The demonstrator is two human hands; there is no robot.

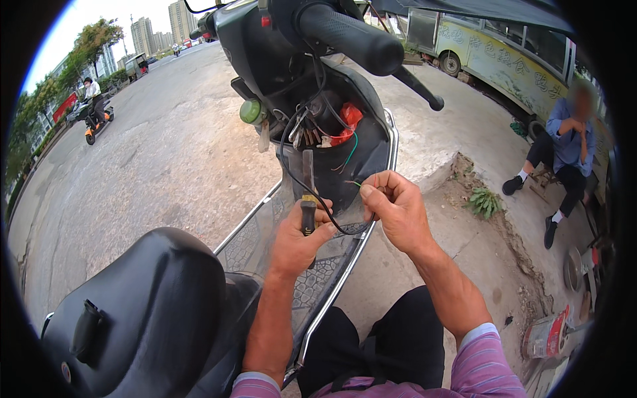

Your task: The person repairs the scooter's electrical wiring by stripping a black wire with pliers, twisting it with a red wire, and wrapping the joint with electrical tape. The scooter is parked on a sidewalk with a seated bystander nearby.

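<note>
My left hand [302, 235] is closed around a flat-bladed tool [308, 169], whose grey blade points up and whose handle is black and yellow. My right hand [393, 205] pinches the end of a black cable [286, 162], with thin green and reddish wire ends [356, 183] sticking out past the fingertips. That cable loops down from the electric scooter's front and passes by my left hand. Above both hands, the scooter's open front compartment [371, 136] holds several loose wires, a red plastic bag [348, 124] and metal tools. Another thin green wire [352, 151] hangs out of it.
The handlebar grip [352, 40] and brake lever [418, 87] jut out above. A black scooter seat [146, 292] stands at lower left. On the right sit a person in a blue shirt [570, 139] and a bucket [545, 337]. A rider on a scooter [93, 109] is on the road.
</note>
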